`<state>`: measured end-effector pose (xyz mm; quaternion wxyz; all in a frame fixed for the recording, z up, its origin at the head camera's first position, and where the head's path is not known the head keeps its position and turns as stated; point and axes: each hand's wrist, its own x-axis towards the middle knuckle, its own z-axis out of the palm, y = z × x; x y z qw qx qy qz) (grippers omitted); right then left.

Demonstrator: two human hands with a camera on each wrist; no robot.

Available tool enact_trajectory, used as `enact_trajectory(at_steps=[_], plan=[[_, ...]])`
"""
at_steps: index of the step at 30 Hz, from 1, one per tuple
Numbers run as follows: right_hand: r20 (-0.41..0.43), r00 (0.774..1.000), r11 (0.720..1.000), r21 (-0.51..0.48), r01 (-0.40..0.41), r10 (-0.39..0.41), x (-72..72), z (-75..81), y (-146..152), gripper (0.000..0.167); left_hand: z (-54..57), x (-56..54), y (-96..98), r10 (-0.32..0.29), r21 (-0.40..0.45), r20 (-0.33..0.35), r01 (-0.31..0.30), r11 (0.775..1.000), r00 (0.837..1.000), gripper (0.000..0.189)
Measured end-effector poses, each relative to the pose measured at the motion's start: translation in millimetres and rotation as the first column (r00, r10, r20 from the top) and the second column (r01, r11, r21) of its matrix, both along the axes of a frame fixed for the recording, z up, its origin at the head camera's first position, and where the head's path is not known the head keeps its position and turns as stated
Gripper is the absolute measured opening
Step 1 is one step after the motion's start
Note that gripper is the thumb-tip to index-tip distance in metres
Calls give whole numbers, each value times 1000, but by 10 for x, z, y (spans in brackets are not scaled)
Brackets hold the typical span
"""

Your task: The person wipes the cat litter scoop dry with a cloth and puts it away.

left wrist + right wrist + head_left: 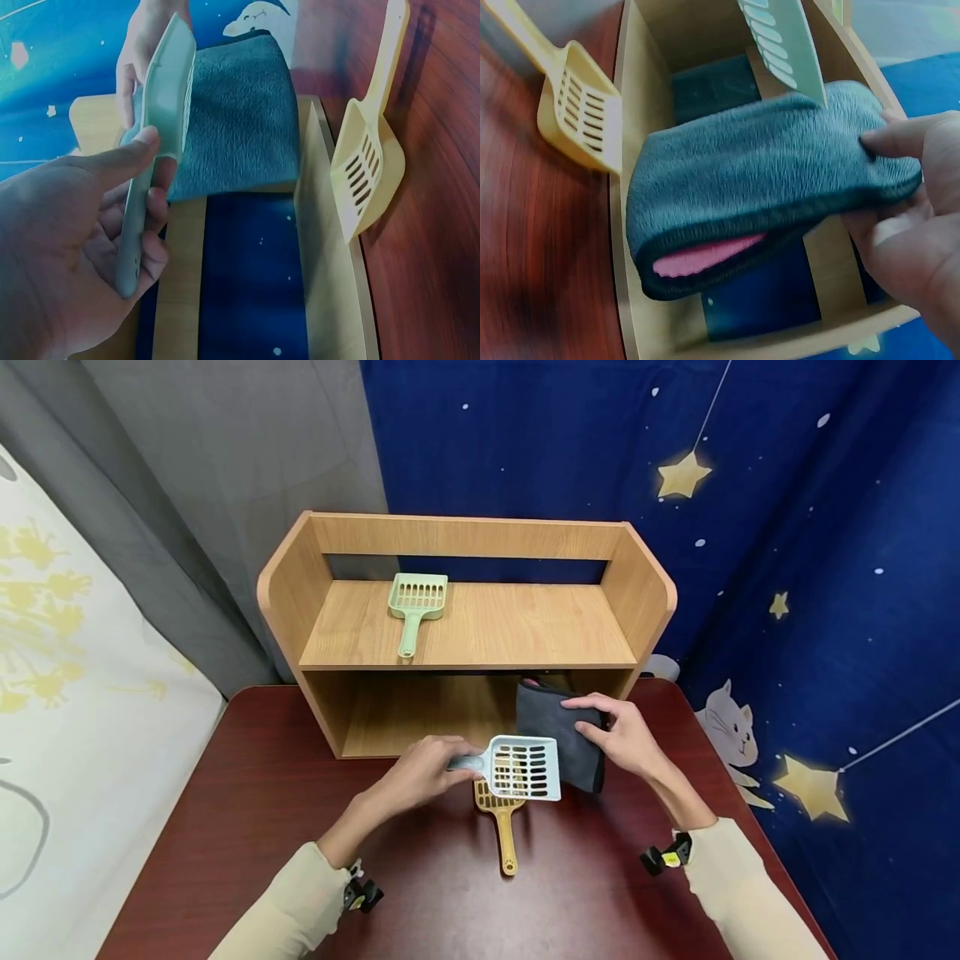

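The pale blue slotted plastic scoop (519, 767) is held off the worktop by its handle, its perforated blade pointing toward the right edge. The left hand (422, 772) grips that handle, thumb laid along the top and the other fingers (154, 240) curled beneath it, as the left wrist view shows. The scoop hangs just over the blade of a yellow slotted plastic scoop (502, 820), which lies flat on the dark red wooden worktop (247, 810) with its handle pointing to the near edge.

Just beside the blue scoop's blade, toward the right edge, is a folded dark grey fleece cloth (561, 735) with a pink inner layer showing at its open end in the right wrist view. The right hand (626, 739) holds the cloth, fingers over its top and thumb (900, 139) pressed on the pile, so the cloth is pinched along one side. The cloth is lifted in front of the right part of the lower opening of a light wooden two-tier shelf (465, 627), which stands at the far edge of the worktop.

On the shelf's upper board, toward its left end, lies a light green slotted plastic scoop (414, 606) with its handle pointing toward the front edge of the board.
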<state>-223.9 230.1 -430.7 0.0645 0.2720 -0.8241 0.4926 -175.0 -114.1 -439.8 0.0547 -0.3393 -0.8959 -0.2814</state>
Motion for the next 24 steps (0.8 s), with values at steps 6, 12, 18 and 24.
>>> enact_trajectory(at_steps=[6, 12, 18, 24], plan=[[111, 979, 985, -43, -168, 172, -41, 69, -196, 31, 16, -38, 122, -106, 1, 44, 106, 994, 993, 29], [88, 956, 959, 18, -284, 281, -112, 127, -411, 31, 7, -42, 252, -121, -2, 56, 121, 993, 991, 26], [80, 961, 962, 48, -268, 264, -91, 121, -294, 30, -20, -21, 173, -92, 5, 31, 92, 996, 995, 28], [54, 981, 981, 53, -189, 186, -40, 124, -52, 31, -6, -15, -7, -45, 1, 5, 45, 999, 999, 33]])
